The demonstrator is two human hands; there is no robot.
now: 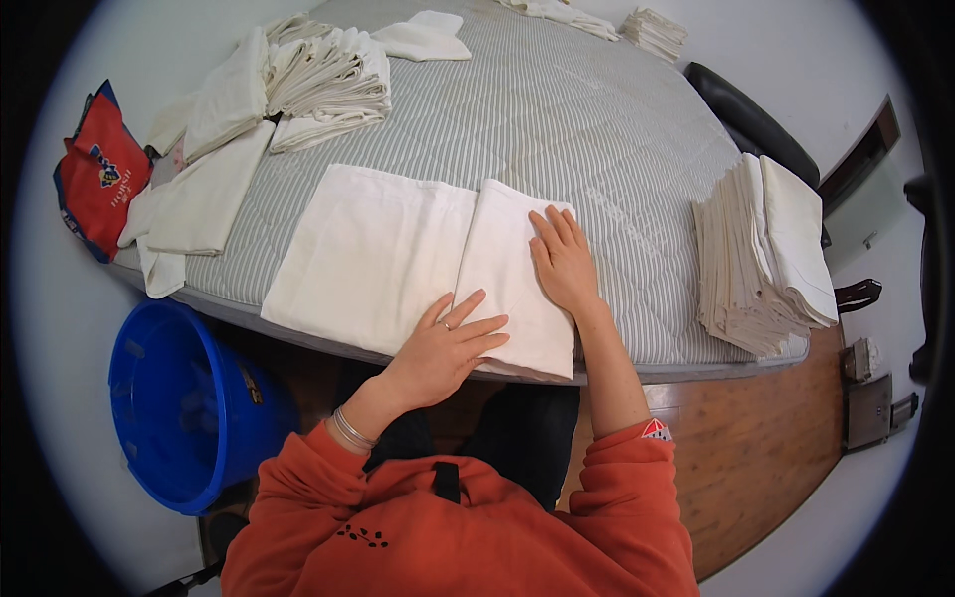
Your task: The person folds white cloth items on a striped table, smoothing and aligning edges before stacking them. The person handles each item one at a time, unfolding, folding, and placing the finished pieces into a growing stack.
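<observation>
A white cloth lies flat on the striped mattress in front of me. Its right part is folded over toward the middle, and the folded edge runs from top to bottom. My left hand rests on the near part of the cloth, fingers spread across the lower end of that edge. On the folded part's right side lies my right hand, palm down near the far corner. Neither hand grips anything.
A tall stack of folded cloths stands at the mattress's right edge. Heaped cloths lie at the far left beside a red bag. A blue bucket stands below. Farther back is a smaller stack, near a black cushioned object.
</observation>
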